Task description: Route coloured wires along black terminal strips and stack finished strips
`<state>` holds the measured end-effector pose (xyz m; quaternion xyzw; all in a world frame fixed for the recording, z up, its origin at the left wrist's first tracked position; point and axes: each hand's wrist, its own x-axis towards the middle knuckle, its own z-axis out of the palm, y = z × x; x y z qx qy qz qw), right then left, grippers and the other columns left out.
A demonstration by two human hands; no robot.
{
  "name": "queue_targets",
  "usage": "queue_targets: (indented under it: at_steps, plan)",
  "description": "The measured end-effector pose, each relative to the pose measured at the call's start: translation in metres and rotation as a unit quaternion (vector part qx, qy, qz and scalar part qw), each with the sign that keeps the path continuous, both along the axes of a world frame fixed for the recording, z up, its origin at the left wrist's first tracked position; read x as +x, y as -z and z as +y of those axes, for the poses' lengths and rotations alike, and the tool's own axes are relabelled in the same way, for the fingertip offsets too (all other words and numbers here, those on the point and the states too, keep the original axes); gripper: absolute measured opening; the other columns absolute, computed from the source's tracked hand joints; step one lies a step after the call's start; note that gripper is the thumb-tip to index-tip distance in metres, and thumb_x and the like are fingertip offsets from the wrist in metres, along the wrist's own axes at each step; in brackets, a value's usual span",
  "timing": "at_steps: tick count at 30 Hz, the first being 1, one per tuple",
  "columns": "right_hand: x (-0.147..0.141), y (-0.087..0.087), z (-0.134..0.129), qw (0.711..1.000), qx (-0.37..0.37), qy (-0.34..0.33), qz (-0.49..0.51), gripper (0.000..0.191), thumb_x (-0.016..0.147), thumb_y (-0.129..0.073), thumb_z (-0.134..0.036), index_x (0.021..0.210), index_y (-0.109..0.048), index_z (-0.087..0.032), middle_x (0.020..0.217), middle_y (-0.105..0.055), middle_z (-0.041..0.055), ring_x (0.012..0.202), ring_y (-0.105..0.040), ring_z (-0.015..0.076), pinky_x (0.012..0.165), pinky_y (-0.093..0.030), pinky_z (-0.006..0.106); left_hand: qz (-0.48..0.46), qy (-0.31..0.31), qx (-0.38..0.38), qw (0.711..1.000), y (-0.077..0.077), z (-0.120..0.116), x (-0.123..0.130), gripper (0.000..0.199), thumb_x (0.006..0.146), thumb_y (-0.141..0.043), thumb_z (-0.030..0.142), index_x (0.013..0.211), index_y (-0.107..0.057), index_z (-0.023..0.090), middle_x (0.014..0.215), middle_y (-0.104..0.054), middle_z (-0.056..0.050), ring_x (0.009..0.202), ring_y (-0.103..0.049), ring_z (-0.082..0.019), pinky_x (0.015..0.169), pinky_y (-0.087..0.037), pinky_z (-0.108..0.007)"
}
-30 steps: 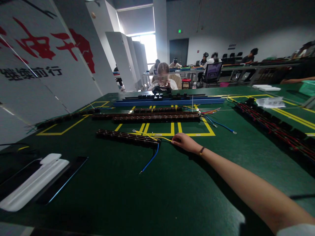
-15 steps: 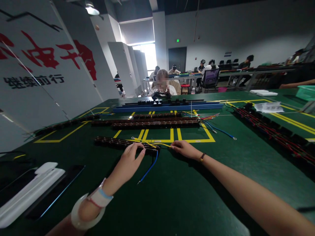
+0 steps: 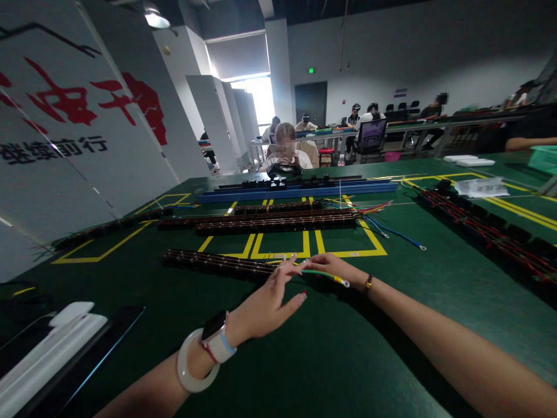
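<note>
A dark wire bundle lies across the green table in front of me, its right end behind my left hand. That hand is palm down with thumb and fingers apart, its fingertips beside the wires. My right hand is pinched at the bundle's right end, where wires come out; its fingertips are partly hidden. A yellow-green wire with a ring terminal runs from the fingertips of both hands to the right, in front of my right hand.
More wire bundles and a blue rail lie farther back. Black parts with red wires are at right, white and black devices at left. A person sits across the table.
My left hand has moved right along the bundle and its fingers have spread. The yellow-green wire's ring end now shows at right. The blue wire near my left hand is no longer visible.
</note>
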<state>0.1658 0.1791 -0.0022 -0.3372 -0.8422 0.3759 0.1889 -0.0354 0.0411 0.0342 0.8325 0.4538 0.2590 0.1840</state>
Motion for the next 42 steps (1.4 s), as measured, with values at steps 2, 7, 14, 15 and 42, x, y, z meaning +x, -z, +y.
queue_targets:
  at_steps: [2, 7, 14, 15, 42]
  plan:
    - [0.001, -0.003, 0.001, 1.000, -0.021, -0.010, -0.005, 0.055, 0.087, -0.041, -0.060, 0.090, -0.065, -0.010, 0.069, -0.053, 0.0023, 0.058, -0.040, 0.0089, 0.054, -0.031, 0.022, 0.043, 0.002, -0.004, 0.999, -0.001, -0.009, 0.004, 0.045, 0.090, -0.038, 0.046, 0.128, -0.035, 0.024, 0.146, -0.027, -0.006, 0.137, -0.022, -0.021, 0.112, -0.024, -0.043]
    - [0.002, -0.013, -0.002, 0.996, -0.067, -0.036, -0.039, 0.056, 0.082, -0.049, -0.062, 0.100, -0.067, -0.013, 0.073, -0.054, 0.0016, 0.061, -0.040, 0.0087, 0.055, -0.029, 0.022, 0.042, -0.157, -0.062, 0.985, -0.001, -0.023, -0.006, 0.037, 0.091, -0.031, 0.046, 0.102, -0.054, 0.019, 0.106, -0.055, -0.006, 0.092, -0.054, -0.016, 0.082, -0.043, -0.031]
    - [-0.003, -0.019, -0.012, 0.990, -0.068, -0.104, -0.062, 0.047, 0.078, -0.058, -0.056, 0.091, -0.069, -0.012, 0.064, -0.049, -0.0013, 0.057, -0.037, 0.0070, 0.051, -0.026, 0.021, -0.051, -0.177, -0.325, 0.928, 0.005, -0.019, -0.023, 0.061, 0.082, -0.040, 0.062, 0.125, -0.044, 0.018, 0.090, -0.056, -0.005, 0.070, -0.054, -0.012, 0.058, -0.039, -0.022]
    - [-0.004, -0.018, -0.013, 0.991, -0.068, -0.104, -0.058, 0.046, 0.078, -0.058, -0.055, 0.089, -0.069, -0.012, 0.065, -0.050, -0.0011, 0.057, -0.038, 0.0069, 0.052, -0.027, 0.021, -0.077, -0.154, -0.347, 0.922, 0.006, -0.016, -0.021, 0.060, 0.082, -0.040, 0.060, 0.125, -0.044, 0.017, 0.091, -0.056, -0.005, 0.071, -0.054, -0.012, 0.060, -0.041, -0.022]
    - [-0.032, -0.031, -0.102, 0.829, 0.422, 0.042, -0.364, 0.021, 0.084, -0.049, -0.012, 0.103, -0.060, -0.013, 0.091, -0.061, 0.0086, 0.079, -0.058, 0.0200, 0.068, -0.045, 0.033, -0.634, -0.080, -0.448, 0.625, 0.042, 0.028, 0.034, 0.011, 0.088, -0.048, 0.019, 0.087, -0.055, 0.011, 0.089, -0.061, -0.006, 0.072, -0.058, -0.008, 0.074, -0.048, -0.023]
